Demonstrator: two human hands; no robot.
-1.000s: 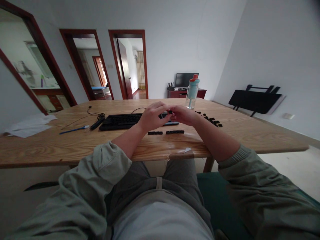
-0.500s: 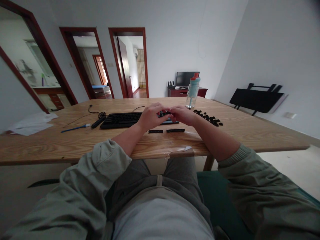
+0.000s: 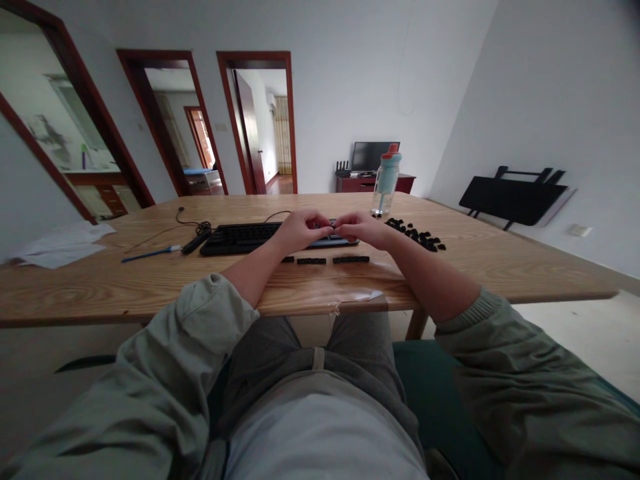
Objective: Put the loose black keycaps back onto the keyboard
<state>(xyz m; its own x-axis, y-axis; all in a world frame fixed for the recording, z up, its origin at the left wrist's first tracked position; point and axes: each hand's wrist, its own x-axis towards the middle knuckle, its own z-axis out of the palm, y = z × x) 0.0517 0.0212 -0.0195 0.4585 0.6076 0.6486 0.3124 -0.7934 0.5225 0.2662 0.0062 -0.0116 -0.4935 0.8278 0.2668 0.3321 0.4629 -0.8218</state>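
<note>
A black keyboard (image 3: 235,239) lies across the table, its right part a bare lighter base where keys are off. Over that part my left hand (image 3: 304,230) is closed in a pinch, thumb and forefinger together. My right hand (image 3: 365,229) meets it from the right, fingers also pinched. Between the fingertips of both hands is a small dark piece that looks like a keycap (image 3: 333,227), mostly hidden. In front of the keyboard are short rows of black keycaps (image 3: 351,259). Loose keycaps (image 3: 423,239) are scattered to the right of my right hand.
A clear water bottle (image 3: 385,183) with a red and teal lid stands behind the loose keycaps. Left of the keyboard are a blue brush (image 3: 150,255), a coiled cable (image 3: 200,229) and white paper (image 3: 63,245). Clear tape (image 3: 363,297) covers the table's front edge.
My hands have drawn into a tighter pinch, fingertips together above the keyboard's right part. The view has shifted slightly, and another short row of keycaps shows beside my left wrist.
</note>
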